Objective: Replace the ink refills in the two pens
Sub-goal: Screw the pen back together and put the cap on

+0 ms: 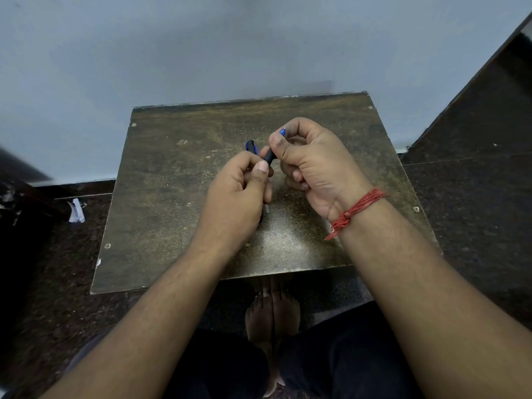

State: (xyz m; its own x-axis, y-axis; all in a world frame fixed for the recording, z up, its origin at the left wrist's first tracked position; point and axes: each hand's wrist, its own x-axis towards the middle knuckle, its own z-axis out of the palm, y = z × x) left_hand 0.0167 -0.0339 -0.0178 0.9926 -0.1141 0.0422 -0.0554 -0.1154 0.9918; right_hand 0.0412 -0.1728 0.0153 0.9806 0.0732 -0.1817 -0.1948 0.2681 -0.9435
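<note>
Hands meet above the desk (178, 226): right hand (313, 165) pinches the pen's front section (271, 154), tip slanting up and away; left hand (239, 194) clamps the barrel (251, 146), the two parts just beside each other.

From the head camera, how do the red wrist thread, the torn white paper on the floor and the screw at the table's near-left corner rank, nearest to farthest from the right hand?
1. Red wrist thread: tied on the wrist just below the right hand.
2. Screw: near-left corner of the table, past the left hand.
3. White paper: on the floor, left of the table.
</note>
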